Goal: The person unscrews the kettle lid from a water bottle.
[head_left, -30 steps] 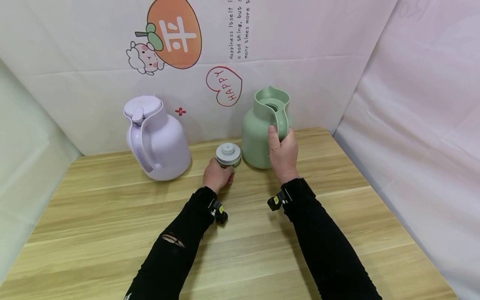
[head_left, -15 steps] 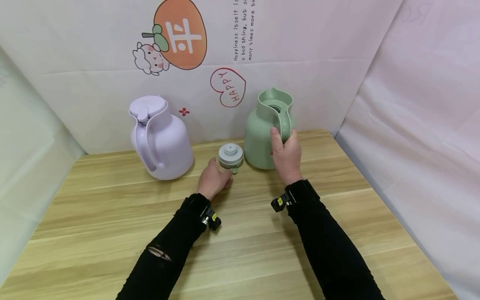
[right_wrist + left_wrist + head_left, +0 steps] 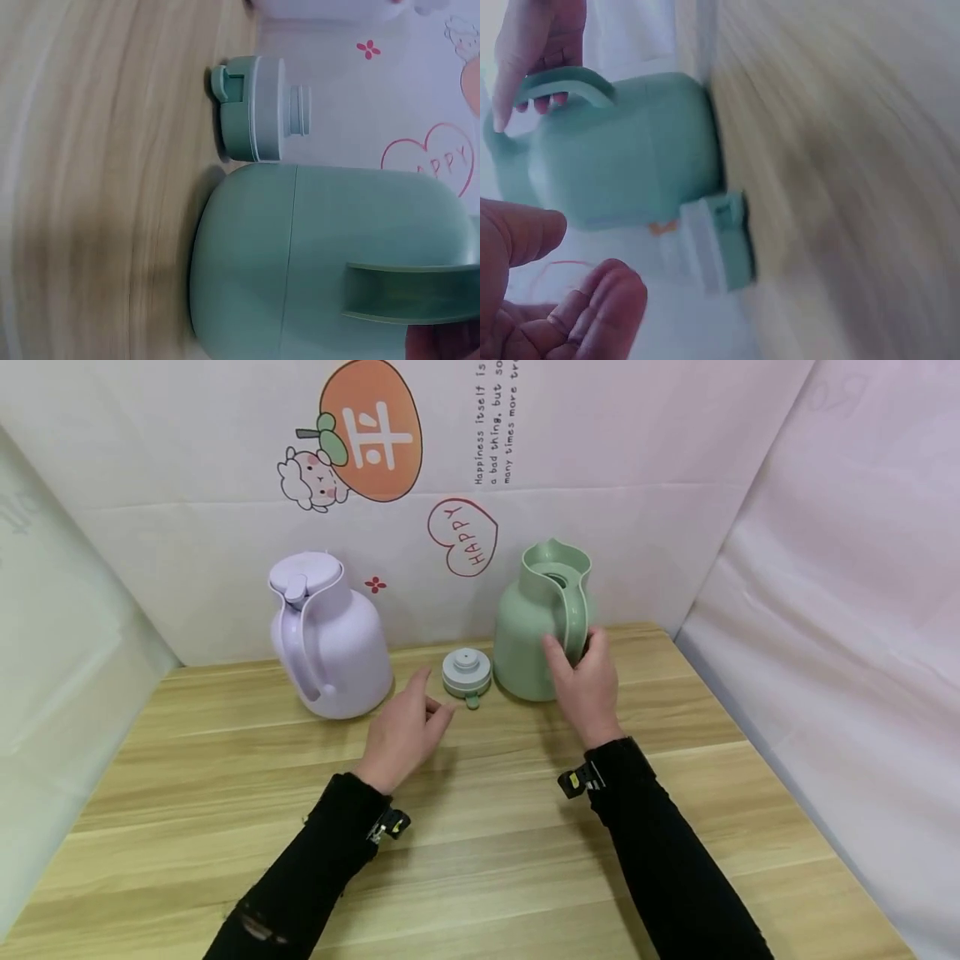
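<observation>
A green vacuum jug [image 3: 521,639] stands upright and lidless on the table. My right hand [image 3: 588,689] holds its handle [image 3: 576,618]; in the left wrist view, fingers [image 3: 543,103] show through the handle loop. Left of the jug, its lid [image 3: 467,672] rests upside down, grey stopper up, with a small green tab [image 3: 472,701] toward me. My left hand [image 3: 401,727] is off the lid, just left of and nearer than it, thumb and fingers spread apart with nothing between them. The right wrist view shows the lid [image 3: 255,109] close beside the jug's base.
A lilac vacuum jug [image 3: 337,647] with its lid on stands at the back left, handle toward me. The wooden table [image 3: 480,860] ends at a printed white cloth [image 3: 600,443] behind, with more cloth hanging at both sides.
My left hand has let go of the lid and drawn back left and toward me. The lid stays on the table. My right hand remains at the jug's handle, slightly lower on it.
</observation>
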`<state>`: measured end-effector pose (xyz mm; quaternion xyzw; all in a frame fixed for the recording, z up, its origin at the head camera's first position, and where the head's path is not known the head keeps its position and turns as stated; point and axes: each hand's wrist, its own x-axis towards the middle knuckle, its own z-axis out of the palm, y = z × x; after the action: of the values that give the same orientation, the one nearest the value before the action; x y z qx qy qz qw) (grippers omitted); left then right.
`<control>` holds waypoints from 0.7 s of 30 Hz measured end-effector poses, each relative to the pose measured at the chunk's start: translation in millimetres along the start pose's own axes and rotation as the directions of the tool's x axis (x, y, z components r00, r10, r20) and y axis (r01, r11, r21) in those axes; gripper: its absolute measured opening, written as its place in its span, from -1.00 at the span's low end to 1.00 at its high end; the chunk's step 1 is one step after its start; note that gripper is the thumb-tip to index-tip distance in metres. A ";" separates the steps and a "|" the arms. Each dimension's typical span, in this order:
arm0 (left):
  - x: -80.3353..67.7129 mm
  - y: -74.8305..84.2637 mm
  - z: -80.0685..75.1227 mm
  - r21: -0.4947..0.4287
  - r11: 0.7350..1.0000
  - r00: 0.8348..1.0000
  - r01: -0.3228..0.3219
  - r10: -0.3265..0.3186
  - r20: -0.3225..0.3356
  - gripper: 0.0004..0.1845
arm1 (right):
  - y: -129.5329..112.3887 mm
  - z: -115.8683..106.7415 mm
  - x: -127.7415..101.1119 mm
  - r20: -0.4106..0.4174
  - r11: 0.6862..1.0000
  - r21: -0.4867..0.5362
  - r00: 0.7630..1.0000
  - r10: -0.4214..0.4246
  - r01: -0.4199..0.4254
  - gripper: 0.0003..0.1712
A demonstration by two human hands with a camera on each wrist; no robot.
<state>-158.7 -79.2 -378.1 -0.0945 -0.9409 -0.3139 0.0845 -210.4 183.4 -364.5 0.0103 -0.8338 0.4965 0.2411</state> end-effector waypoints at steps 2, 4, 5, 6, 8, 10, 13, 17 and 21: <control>-9.7 -0.5 -7.8 0.100 0.991 0.995 -0.084 0.089 -0.046 -0.25 | -1.1 -1.3 -7.4 -0.058 0.998 -0.044 0.997 -0.046 0.044 -0.19; -19.8 -2.6 -13.9 0.213 0.965 0.979 -0.154 0.178 -0.095 -0.28 | -2.7 -2.3 -16.3 -0.134 0.989 -0.109 0.985 -0.112 0.097 -0.20; -24.7 -4.0 -16.4 0.264 0.948 0.970 -0.179 0.215 -0.116 -0.29 | -3.9 -2.8 -20.8 -0.169 0.980 -0.147 0.973 -0.159 0.134 -0.21; -29.5 -5.5 -18.8 0.307 0.930 0.958 -0.201 0.252 -0.134 -0.29 | -5.2 -3.1 -25.5 -0.196 0.968 -0.182 0.958 -0.209 0.174 -0.23; -38.7 -9.6 -22.7 0.378 0.897 0.936 -0.230 0.310 -0.168 -0.30 | -9.1 -1.5 -35.3 -0.207 0.934 -0.250 0.929 -0.308 0.254 -0.29; -46.1 -13.7 -25.2 0.435 0.866 0.913 -0.248 0.359 -0.195 -0.30 | -13.7 2.1 -44.3 -0.155 0.891 -0.302 0.904 -0.397 0.339 -0.36; -54.7 -19.0 -26.9 0.486 0.837 0.891 -0.251 0.396 -0.222 -0.27 | -19.9 12.2 -58.3 -0.002 0.819 -0.353 0.874 -0.485 0.454 -0.44; -62.7 -25.0 -25.5 0.536 0.811 0.899 -0.235 0.391 -0.198 -0.17 | -21.6 30.2 -74.7 0.172 0.718 -0.401 0.816 -0.551 0.569 -0.34; -68.8 -29.0 -21.6 0.559 0.805 0.939 -0.198 0.320 -0.129 -0.08 | -16.5 44.6 -87.8 0.280 0.642 -0.431 0.770 -0.573 0.635 -0.15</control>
<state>-96.7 -123.7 -392.7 -0.1602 -0.9538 -0.0311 0.2521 -146.1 118.3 -404.5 0.2544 -0.8937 0.1510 0.3373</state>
